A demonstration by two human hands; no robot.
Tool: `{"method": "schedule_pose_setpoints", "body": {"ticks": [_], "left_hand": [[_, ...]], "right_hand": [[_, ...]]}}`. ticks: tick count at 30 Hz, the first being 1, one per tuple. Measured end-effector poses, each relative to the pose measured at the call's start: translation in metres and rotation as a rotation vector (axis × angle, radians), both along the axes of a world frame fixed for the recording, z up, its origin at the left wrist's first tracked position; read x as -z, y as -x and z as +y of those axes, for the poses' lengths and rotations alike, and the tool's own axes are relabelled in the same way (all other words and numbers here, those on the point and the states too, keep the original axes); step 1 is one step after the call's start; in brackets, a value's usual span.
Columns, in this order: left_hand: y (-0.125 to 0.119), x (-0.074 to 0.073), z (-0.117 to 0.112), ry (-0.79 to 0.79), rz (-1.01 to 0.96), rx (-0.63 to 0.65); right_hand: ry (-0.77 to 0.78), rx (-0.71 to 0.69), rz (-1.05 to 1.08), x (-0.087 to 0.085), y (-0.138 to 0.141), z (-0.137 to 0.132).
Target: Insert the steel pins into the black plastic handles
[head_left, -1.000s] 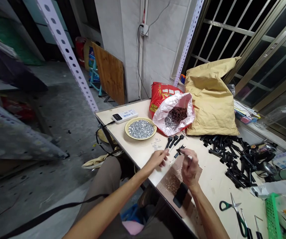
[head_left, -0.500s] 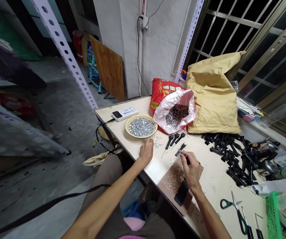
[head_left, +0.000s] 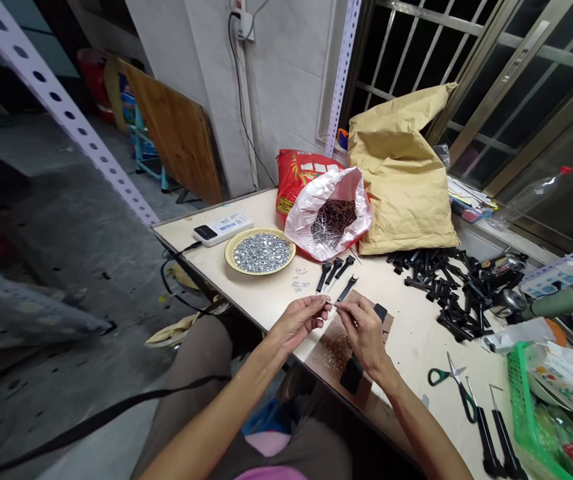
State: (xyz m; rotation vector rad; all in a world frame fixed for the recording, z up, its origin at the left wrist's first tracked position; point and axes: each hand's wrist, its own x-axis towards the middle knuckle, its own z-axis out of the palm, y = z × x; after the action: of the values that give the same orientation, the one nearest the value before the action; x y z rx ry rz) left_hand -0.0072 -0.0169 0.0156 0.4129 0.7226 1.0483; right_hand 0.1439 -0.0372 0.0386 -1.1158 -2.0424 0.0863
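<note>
The head-worn camera looks forward and down from near above the bare left hand (head_left: 302, 325), bare right hand (head_left: 364, 331) and pale flat-topped counter (head_left: 414, 357), with a dark metal-barred window (head_left: 424, 40) beyond.

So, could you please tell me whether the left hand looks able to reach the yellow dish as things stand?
Probably yes: the left hand is close to the yellow dish, and no bulky thing blocks the way. Its fingertips, though, look busy with the right hand at a small thin piece.

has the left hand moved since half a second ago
Yes. Against the yellow plate, the left hand has shifted rightward in the picture, toward the right hand.
</note>
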Motion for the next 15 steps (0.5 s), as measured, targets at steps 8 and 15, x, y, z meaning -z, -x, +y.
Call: {"method": "schedule_pose_setpoints", "body": {"ticks": [8, 15], "left_hand": [[-0.005, -0.013, -0.011, -0.144, 0.218, -0.110], [-0.009, -0.019, -0.020, -0.219, 0.365, -0.131]], "right_hand": [[-0.247, 0.165, -0.270, -0.001, -0.003, -0.010], [-0.271, 0.198, -0.309, -0.001, -0.005, -0.016]]}}
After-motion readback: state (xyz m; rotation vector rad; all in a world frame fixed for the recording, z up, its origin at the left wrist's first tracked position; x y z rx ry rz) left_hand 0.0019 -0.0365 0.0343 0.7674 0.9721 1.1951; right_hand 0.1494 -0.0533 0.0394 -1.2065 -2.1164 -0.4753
